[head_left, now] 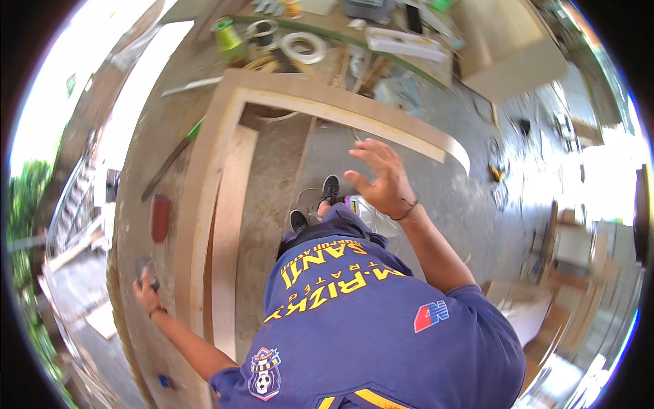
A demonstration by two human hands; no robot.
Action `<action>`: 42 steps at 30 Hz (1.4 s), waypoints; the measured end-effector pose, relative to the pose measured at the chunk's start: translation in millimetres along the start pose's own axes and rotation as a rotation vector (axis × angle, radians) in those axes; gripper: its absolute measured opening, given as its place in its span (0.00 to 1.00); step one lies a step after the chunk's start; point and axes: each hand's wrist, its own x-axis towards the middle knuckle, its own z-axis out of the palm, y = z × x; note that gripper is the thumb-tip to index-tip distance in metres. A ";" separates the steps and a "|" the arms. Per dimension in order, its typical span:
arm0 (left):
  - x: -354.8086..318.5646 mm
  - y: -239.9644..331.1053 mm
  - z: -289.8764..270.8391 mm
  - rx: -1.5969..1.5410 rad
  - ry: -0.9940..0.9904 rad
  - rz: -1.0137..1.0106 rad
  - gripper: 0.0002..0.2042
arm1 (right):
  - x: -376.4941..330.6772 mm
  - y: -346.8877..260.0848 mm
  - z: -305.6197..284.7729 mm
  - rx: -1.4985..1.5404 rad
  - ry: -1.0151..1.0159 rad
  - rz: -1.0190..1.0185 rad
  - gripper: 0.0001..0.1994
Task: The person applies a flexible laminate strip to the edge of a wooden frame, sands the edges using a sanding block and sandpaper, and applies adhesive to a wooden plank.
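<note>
Nearest the camera spreads the dark blue shirt (388, 334) of the person, with yellow lettering, its sleeves leading out to both bare arms. Out to the left, the left hand (146, 293) has its fingers curled around a small dark object (154, 285) over the worktop (136, 228); motion blur hides what kind of thing it is. Just beyond that hand lies a reddish-brown block (159, 219), and farther past it a long dark blade with a green handle (167, 162) slants across the surface. On the near side of the left hand, toward the sleeve, sits a small blue thing (164, 381). To the right of the left hand runs a large wooden frame (193, 225), with a pale board (228, 238) along its inner side; its far arm reaches across beyond the right hand (381, 180) and ends in a curve to that hand's right. Raised and apart from the frame, the right hand is empty, fingers spread. Below it are the grey floor (436, 218) and the person's dark shoes (330, 187). Beyond the right hand, to its left, a green bottle (229, 41) stands near a white roll (303, 48).
</note>
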 end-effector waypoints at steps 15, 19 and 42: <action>-334.2 311.8 321.9 -0.143 -1.359 1.183 0.18 | -41.8 24.2 -29.8 0.820 0.169 0.549 0.43; -322.1 252.2 386.9 -0.369 -1.368 -0.204 0.24 | -60.2 106.0 -115.5 0.164 0.117 0.557 0.35; -353.9 297.2 502.7 -1.071 -1.052 -0.769 0.20 | 13.5 211.8 -133.0 -0.418 -0.757 -0.047 0.18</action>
